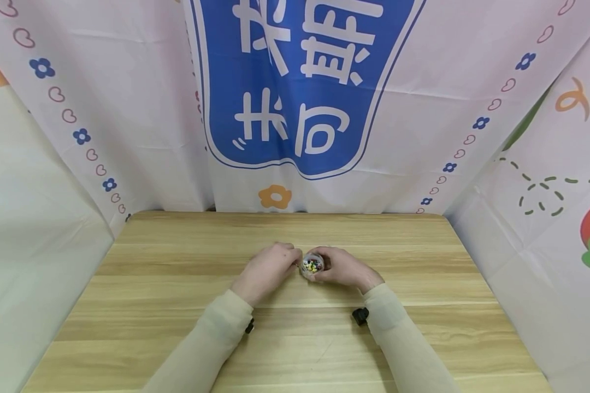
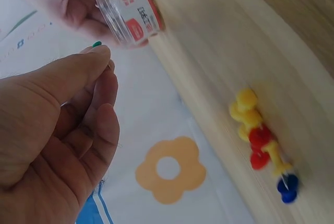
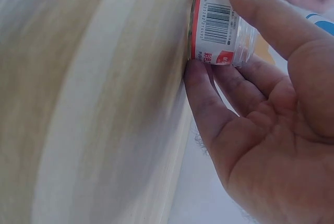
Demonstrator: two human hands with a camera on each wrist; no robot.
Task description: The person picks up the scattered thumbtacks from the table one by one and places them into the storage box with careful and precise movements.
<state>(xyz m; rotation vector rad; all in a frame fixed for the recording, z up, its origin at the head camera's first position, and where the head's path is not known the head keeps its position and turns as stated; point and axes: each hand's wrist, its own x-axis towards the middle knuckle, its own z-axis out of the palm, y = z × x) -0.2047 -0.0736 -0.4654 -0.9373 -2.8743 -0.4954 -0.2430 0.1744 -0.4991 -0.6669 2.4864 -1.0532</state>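
My right hand [image 1: 346, 269] holds a small clear jar [image 3: 215, 25] with a white and red label, thumb on one side and fingers on the other. The jar stands upright on the table, uncovered, with colourful push pins [image 1: 312, 266] inside. Close to its rim, my left hand [image 1: 270, 270] pinches a green push pin [image 2: 97, 44] between thumb and forefinger; only its green end shows. In the left wrist view, a row of loose pins lies on the wood: yellow pins [image 2: 247, 98], red pins [image 2: 259, 136] and blue pins [image 2: 287, 186]. In the head view the left hand seems to hide them.
A wooden table [image 1: 413, 240] lies under both hands. Behind it hangs a white printed cloth [image 1: 172, 136] with a blue sign, and similar cloth covers both sides. Black wrist devices [image 1: 360, 316] sit beneath the sleeves.
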